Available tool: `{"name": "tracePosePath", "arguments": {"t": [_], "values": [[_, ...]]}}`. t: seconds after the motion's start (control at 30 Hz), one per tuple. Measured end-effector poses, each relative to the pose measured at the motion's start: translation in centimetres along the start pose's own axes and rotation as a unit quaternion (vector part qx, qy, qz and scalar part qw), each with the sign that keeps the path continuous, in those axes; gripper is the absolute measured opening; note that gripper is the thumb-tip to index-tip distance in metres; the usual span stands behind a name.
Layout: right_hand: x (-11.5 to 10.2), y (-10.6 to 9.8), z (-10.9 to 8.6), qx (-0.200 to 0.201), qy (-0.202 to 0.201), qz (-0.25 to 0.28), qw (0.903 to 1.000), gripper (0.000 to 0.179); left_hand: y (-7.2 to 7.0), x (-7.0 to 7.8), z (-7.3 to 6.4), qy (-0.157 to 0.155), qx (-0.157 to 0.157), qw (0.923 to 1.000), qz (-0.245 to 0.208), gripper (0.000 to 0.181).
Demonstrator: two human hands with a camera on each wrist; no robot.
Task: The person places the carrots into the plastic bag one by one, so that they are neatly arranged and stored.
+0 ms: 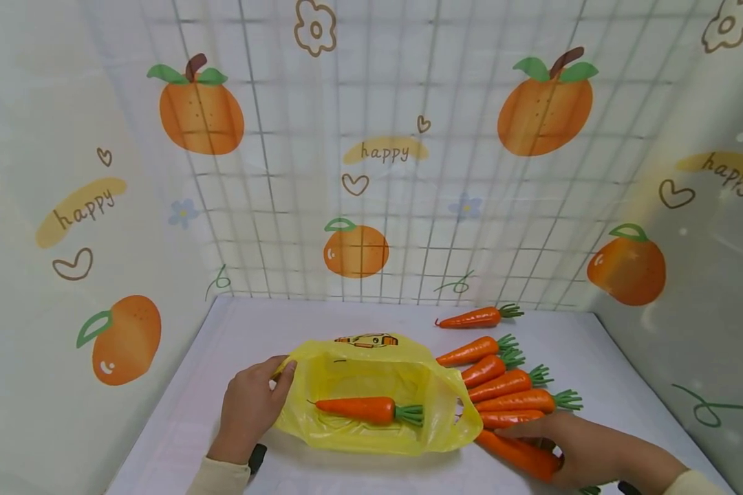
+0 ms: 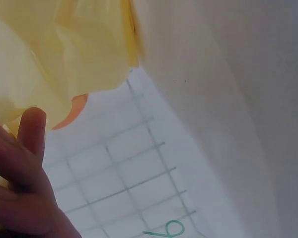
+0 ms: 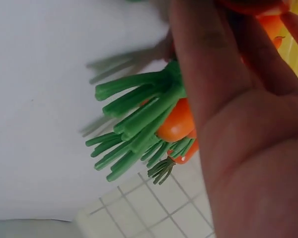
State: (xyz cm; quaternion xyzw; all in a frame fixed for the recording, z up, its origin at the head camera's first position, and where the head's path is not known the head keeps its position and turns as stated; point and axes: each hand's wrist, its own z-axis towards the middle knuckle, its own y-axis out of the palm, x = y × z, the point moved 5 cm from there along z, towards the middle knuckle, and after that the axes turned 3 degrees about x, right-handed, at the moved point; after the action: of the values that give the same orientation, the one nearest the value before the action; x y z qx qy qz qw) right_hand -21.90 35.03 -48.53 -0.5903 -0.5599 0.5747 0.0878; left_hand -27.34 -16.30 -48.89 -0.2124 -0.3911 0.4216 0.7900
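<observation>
A yellow plastic bag (image 1: 448,412) lies with its mouth open in the middle of the table in the head view, and one orange carrot (image 1: 362,410) with a green top is inside it. My left hand (image 1: 250,405) pinches the bag's left rim between thumb and fingers. At the lower right, my right hand (image 1: 594,447) grips the nearest carrot (image 1: 514,454), its fingers over the thick end. Beyond that hand, several more carrots (image 1: 501,385) lie in a row, their tips against or behind the bag. In the right wrist view, green carrot stems (image 3: 139,106) stick out beside the hand.
One carrot (image 1: 473,318) lies apart near the back of the white table (image 1: 254,320). A printed curtain (image 1: 384,199) with fruit pictures and a grid rises behind the table, and pale walls stand on both sides.
</observation>
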Motion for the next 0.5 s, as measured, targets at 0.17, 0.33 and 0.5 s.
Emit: {"name": "tracePosePath", "arguments": {"t": [0.17, 0.33, 0.5], "values": [[0.7, 0.1, 0.0, -0.006, 0.005, 0.039, 0.9992, 0.065, 0.0, 0.1, 0.0, -0.001, -0.006, 1.0, -0.003, 0.031], [1.2, 0.3, -0.4, -0.007, 0.007, 0.101, 0.9948, 0.067, 0.0, 0.2, 0.0, 0.0, -0.002, 1.0, 0.002, 0.029], [1.9, 0.5, -0.9, 0.007, 0.019, 0.183, 0.9828, 0.077, -0.1, 0.2, 0.0, -0.001, -0.002, 1.0, -0.002, 0.028]]}}
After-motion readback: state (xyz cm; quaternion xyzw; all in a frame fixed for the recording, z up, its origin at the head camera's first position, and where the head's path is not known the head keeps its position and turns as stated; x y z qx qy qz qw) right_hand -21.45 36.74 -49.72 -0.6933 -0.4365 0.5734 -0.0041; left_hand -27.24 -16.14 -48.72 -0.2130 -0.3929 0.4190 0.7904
